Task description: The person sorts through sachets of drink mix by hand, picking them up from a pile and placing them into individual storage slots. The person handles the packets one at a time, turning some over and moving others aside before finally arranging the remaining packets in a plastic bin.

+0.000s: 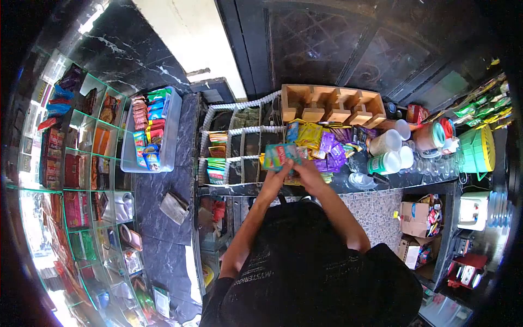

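Note:
Teal-green sachets with red print (280, 155) are held up in front of my body, fanned a little so that more than one edge shows. My left hand (278, 175) is closed on them from below. My right hand (306, 169) is closed at their right side, its fingertips partly hidden. Just left of the hands stands a white-edged divided tray (248, 131), with upright rows of sachets (216, 170) in its left compartments. Yellow packets (309, 135) and purple packets (333, 152) lie heaped to the right of the hands.
A wooden compartment box (332, 103) stands behind the packets. To the right are plastic jars (384, 143) and a green-yellow bucket (476, 150). A clear plastic bin (171, 131) of sachets sits on the left counter, beside glass shelves (90, 188) of goods. A grey cloth-like item (175, 207) lies nearby.

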A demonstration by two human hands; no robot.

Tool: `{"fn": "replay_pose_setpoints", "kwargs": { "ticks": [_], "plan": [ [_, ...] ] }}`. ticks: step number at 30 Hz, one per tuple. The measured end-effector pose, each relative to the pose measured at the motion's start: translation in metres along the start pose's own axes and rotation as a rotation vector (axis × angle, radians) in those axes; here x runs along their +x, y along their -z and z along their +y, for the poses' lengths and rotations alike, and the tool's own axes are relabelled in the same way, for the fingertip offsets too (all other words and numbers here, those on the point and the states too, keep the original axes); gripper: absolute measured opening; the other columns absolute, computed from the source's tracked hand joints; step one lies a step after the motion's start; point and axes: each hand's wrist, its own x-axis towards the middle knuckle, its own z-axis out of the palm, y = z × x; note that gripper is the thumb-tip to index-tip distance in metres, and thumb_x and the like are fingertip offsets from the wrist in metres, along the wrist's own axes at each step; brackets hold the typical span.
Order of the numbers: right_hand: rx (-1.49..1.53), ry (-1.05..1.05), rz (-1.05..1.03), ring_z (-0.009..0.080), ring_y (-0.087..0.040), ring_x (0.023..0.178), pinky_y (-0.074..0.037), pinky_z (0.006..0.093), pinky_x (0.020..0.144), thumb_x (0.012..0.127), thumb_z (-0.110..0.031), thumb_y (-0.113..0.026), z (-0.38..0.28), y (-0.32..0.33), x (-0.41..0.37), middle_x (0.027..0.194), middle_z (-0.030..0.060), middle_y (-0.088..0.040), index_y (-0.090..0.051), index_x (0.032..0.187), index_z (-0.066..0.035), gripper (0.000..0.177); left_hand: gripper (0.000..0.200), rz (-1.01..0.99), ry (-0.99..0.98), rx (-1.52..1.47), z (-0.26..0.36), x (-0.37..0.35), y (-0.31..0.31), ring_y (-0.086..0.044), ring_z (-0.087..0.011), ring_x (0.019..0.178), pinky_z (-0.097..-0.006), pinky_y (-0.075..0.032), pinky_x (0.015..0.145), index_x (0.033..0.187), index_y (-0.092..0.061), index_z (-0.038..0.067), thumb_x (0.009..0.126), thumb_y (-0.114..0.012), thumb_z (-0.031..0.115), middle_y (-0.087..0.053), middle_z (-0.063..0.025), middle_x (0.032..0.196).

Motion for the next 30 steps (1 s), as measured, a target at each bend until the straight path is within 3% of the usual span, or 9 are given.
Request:
{"fn": "replay_pose_setpoints", "kwargs": {
  "ticks": [8, 11, 18, 22, 24, 25, 27, 28, 30],
  "plan": [
    [-0.390, 0.062, -0.333, 0.0090, -0.053, 0.061, -0.041, 0.0262, 0.057, 0.106, -0.053, -0.045, -0.003, -0.027, -0.033, 0.066, 0.0008, -0.059, -0.068, 0.073, -0.005, 0.062, 0.059, -0.041, -0.062, -0.643, 0.023, 0.000, 0.014, -0.059, -0.0328, 0.123, -0.0477, -0.049, 0.104, 0.151, -0.035, 0.007, 0.098, -0.056, 0.019, -0.058, -0.0183, 0.139],
    [-0.340, 0.187, -0.142, 0.0087, -0.053, 0.062, -0.041, 0.0260, 0.057, 0.107, -0.052, -0.042, 0.007, -0.030, -0.035, 0.067, 0.0006, -0.059, -0.067, 0.075, -0.005, 0.063, 0.058, -0.036, -0.036, -0.854, 0.020, -0.003, 0.023, -0.063, -0.0317, 0.117, -0.0476, -0.050, 0.101, 0.149, -0.040, 0.006, 0.094, -0.056, 0.016, -0.059, -0.0165, 0.135],
    [-0.286, 0.095, -0.237, 0.0111, -0.056, 0.063, -0.044, 0.0283, 0.058, 0.108, -0.057, -0.029, 0.012, -0.034, -0.032, 0.070, 0.0016, -0.061, -0.067, 0.077, -0.004, 0.072, 0.057, -0.012, -0.008, -0.548, 0.033, -0.009, 0.024, -0.066, -0.0260, 0.108, -0.0393, -0.057, 0.086, 0.147, -0.042, 0.003, 0.092, -0.058, 0.004, -0.062, -0.0157, 0.128],
    [-0.609, 0.049, -0.419, 0.0160, -0.060, 0.061, -0.046, 0.0324, 0.058, 0.106, -0.054, -0.041, -0.029, -0.039, -0.058, 0.067, 0.0045, -0.063, -0.068, 0.078, -0.004, 0.063, 0.050, 0.055, -0.031, -0.542, 0.035, -0.011, 0.028, -0.066, -0.0252, 0.111, -0.0401, -0.057, 0.093, 0.145, -0.046, 0.001, 0.095, -0.054, 0.000, -0.062, -0.0162, 0.129],
    [-1.218, 0.335, -0.527, 0.0280, -0.068, 0.086, -0.052, 0.0409, 0.074, 0.101, -0.046, -0.056, -0.065, -0.045, -0.077, 0.094, 0.0124, -0.070, -0.070, 0.099, -0.003, 0.045, 0.049, 0.064, -0.025, -0.520, 0.040, -0.013, 0.035, -0.065, -0.0250, 0.113, -0.0405, -0.056, 0.094, 0.144, -0.047, 0.001, 0.095, -0.055, 0.002, -0.062, -0.0163, 0.129],
    [-1.220, 0.333, -0.530, 0.0280, -0.068, 0.086, -0.052, 0.0409, 0.074, 0.101, -0.046, -0.056, -0.069, -0.050, -0.080, 0.094, 0.0124, -0.070, -0.070, 0.099, -0.003, 0.045, 0.049, 0.058, -0.018, -0.494, 0.041, -0.014, 0.039, -0.065, -0.0248, 0.114, -0.0408, -0.055, 0.096, 0.144, -0.048, 0.001, 0.096, -0.056, 0.003, -0.062, -0.0163, 0.129],
    [-0.966, 1.054, -0.263, 0.0403, -0.055, 0.125, -0.045, 0.0515, 0.102, 0.097, -0.037, -0.064, -0.074, -0.059, -0.083, 0.140, 0.0172, -0.056, -0.064, 0.127, -0.007, 0.042, 0.049, 0.036, -0.040, -0.504, 0.035, -0.013, 0.043, -0.065, -0.0242, 0.115, -0.0391, -0.054, 0.097, 0.144, -0.049, 0.004, 0.096, -0.058, 0.005, -0.063, -0.0146, 0.131],
    [-0.971, 1.054, -0.266, 0.0403, -0.055, 0.125, -0.045, 0.0515, 0.102, 0.097, -0.037, -0.064, -0.076, -0.058, -0.078, 0.140, 0.0172, -0.056, -0.064, 0.127, -0.007, 0.042, 0.049, -0.009, -0.003, -0.621, 0.031, -0.015, 0.045, -0.065, -0.0241, 0.115, -0.0382, -0.054, 0.097, 0.144, -0.050, 0.005, 0.096, -0.059, 0.004, -0.063, -0.0136, 0.131],
    [-1.447, 1.037, -0.393, 0.0424, -0.031, 0.147, -0.027, 0.0620, 0.115, 0.098, -0.040, -0.061, -0.078, -0.054, -0.059, 0.165, 0.0151, -0.024, -0.043, 0.150, -0.015, 0.061, 0.047, 0.093, 0.152, -0.743, 0.041, -0.027, 0.043, -0.064, -0.0234, 0.117, -0.0369, -0.054, 0.096, 0.142, -0.053, 0.008, 0.096, -0.060, 0.004, -0.063, -0.0109, 0.131]
  ]
}}
